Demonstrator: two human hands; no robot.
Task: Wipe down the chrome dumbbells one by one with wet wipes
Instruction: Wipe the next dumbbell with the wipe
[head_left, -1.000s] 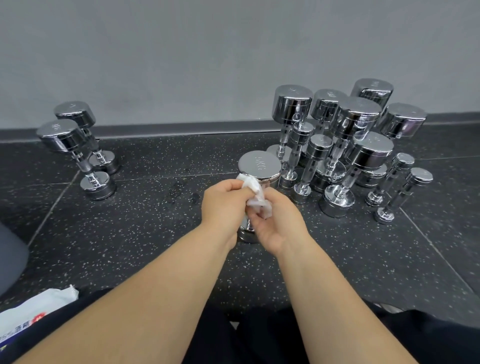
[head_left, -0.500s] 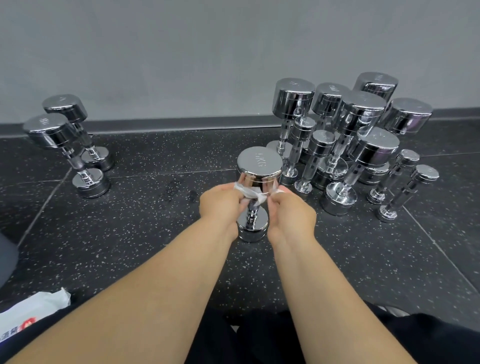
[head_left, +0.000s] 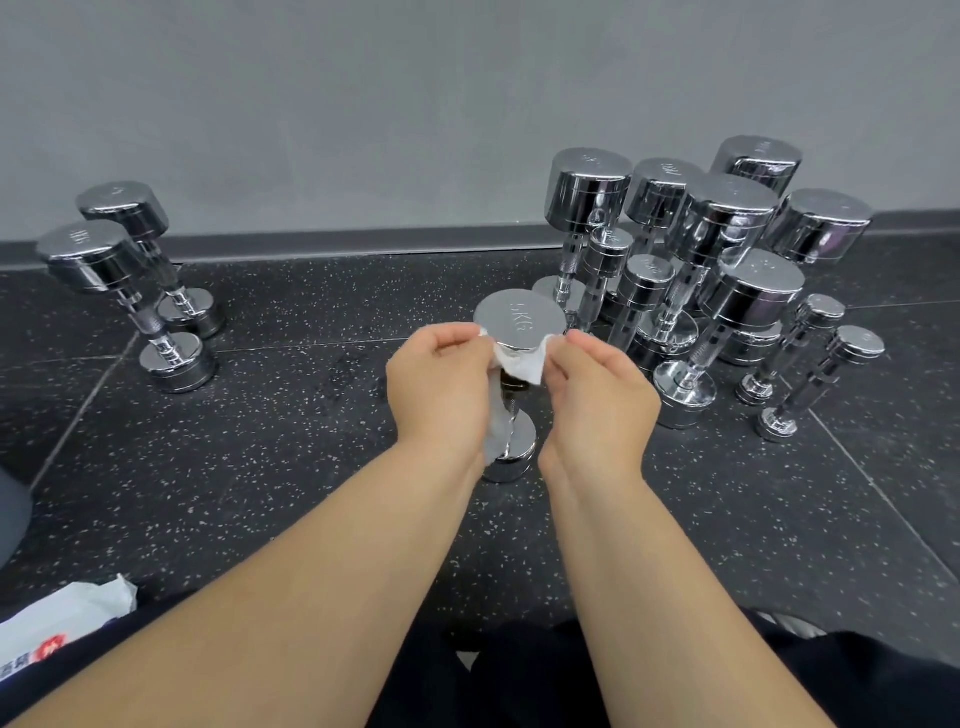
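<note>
Both grips closed on the wet wipe (head_left: 522, 364): left hand (head_left: 441, 384) pinches one end, right hand (head_left: 602, 395) the other. The wipe is stretched round the near side of the 5KG dumbbell (head_left: 519, 319), at its top head. The dumbbell stands on end on the floor (head_left: 311, 467), between the hands. Cluster of upright dumbbells (head_left: 727, 208) just right of and behind it, two more dumbbells (head_left: 83, 254) well left, wipe pack (head_left: 67, 613) near-left.

Risk: a lopsided tug at the top head tips it, given the tall stance and small base, and it falls into the cluster. The wipe may also tear or slip on wet chrome.
</note>
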